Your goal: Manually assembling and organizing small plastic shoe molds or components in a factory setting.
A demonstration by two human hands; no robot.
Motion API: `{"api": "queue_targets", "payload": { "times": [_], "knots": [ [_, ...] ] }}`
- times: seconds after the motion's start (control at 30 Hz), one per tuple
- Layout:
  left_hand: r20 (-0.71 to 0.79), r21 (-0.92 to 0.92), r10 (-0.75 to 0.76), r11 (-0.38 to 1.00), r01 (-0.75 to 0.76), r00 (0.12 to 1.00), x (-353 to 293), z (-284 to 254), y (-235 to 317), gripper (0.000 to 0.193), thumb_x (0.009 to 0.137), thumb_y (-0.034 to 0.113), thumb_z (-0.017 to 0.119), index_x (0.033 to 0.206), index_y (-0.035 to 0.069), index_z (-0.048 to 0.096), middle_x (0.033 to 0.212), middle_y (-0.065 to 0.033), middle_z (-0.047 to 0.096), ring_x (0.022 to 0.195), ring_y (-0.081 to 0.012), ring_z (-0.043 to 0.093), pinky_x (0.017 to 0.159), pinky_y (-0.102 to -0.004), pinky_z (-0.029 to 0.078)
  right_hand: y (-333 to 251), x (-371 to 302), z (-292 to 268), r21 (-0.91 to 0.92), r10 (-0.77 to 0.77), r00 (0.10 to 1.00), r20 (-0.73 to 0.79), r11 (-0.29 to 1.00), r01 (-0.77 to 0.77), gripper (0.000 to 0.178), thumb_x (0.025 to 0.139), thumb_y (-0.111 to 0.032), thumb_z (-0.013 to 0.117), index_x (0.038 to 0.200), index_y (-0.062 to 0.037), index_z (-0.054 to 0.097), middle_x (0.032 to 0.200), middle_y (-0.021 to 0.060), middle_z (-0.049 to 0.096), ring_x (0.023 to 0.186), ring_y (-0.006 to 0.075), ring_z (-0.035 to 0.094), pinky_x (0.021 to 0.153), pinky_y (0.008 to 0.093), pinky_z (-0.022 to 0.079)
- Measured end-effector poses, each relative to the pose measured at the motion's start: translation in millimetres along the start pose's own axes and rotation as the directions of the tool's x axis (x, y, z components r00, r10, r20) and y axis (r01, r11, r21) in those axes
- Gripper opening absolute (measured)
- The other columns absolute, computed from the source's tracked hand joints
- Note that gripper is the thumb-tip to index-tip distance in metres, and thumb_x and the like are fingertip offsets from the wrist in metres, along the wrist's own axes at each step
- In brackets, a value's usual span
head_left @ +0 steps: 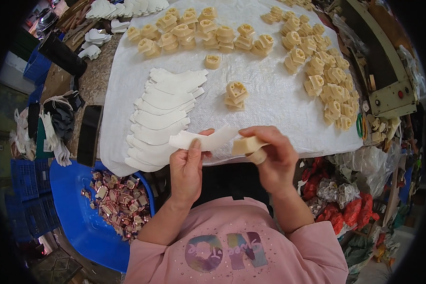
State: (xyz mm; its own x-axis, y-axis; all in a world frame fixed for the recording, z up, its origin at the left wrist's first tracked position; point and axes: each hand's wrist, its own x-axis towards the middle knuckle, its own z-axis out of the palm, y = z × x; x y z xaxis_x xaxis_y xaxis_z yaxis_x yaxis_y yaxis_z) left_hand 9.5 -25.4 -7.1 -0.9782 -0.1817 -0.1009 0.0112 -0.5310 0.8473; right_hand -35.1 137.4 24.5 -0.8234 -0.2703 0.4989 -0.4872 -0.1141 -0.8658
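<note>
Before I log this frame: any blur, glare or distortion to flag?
Head view: right hand and its pale-yellow blocky piece look softened, probably by motion; left hand is sharper. Head view: overlapping curved white flat strips are bright, surface detail faint, no hard glare. Head view: fisheye bows the white woven sheet's edges, and the picture's corners go black.

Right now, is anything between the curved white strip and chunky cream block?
Nothing visible: the strip in the left hand ends beside the block in the right hand. Whether they touch, I can't tell.

Downward head-worn view over hands [187, 165]
</note>
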Motion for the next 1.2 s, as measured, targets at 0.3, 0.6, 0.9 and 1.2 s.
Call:
{"api": "queue_targets", "payload": {
  "times": [0.3,0.6,0.9,1.2],
  "knots": [
    [0.098,0.010,0.012,1.000,-0.013,0.995,-14.2,10.2,16.0,0.034,0.100,0.016,0.043,0.116,-0.011,0.054,0.115,-0.0171,0.060,0.103,-0.0190,0.060,0.089,-0.0315,0.050,19.8,-3.6,22.6,-0.254,-0.342,0.938,0.047,0.905,0.343,0.046,0.071,0.014,0.061,0.111,-0.0081,0.056,0.103,0.0126,0.062,0.091,0.0312,0.059,0.077,0.0375,0.050],
    [0.149,0.118,0.042,0.991,-0.060,0.988,-16.2,14.8,13.7,0.036,0.101,0.016,0.037,0.120,-0.012,0.051,0.119,-0.0184,0.057,0.108,-0.0200,0.058,0.092,-0.0322,0.048,17.9,-4.2,18.2,-0.343,-0.355,0.931,0.084,0.867,0.361,0.034,0.077,0.002,0.062,0.109,-0.0087,0.056,0.102,0.0118,0.063,0.089,0.0296,0.057,0.075,0.0368,0.049],
    [0.053,0.156,0.097,0.982,-0.104,0.994,-19.8,20.7,4.4,0.042,0.103,0.020,0.033,0.126,-0.012,0.047,0.114,-0.0150,0.061,0.101,-0.0136,0.057,0.088,-0.0251,0.045,18.4,-2.8,18.9,-0.561,-0.363,0.923,0.128,0.741,0.369,0.040,0.061,0.000,0.067,0.100,-0.0094,0.060,0.092,0.0035,0.063,0.077,0.0243,0.050,0.075,0.0399,0.031],
    [0.112,0.523,0.364,0.769,-0.367,0.924,-9.7,8.1,25.9,0.025,0.097,0.009,0.046,0.114,-0.007,0.058,0.087,-0.0070,0.063,0.071,-0.0079,0.053,0.063,-0.0210,0.043,12.8,1.6,12.0,-0.625,-0.363,0.918,0.160,0.683,0.379,0.036,0.058,-0.006,0.067,0.093,-0.0142,0.062,0.090,-0.0004,0.061,0.079,0.0221,0.049,0.076,0.0436,0.026]
  ]
}}
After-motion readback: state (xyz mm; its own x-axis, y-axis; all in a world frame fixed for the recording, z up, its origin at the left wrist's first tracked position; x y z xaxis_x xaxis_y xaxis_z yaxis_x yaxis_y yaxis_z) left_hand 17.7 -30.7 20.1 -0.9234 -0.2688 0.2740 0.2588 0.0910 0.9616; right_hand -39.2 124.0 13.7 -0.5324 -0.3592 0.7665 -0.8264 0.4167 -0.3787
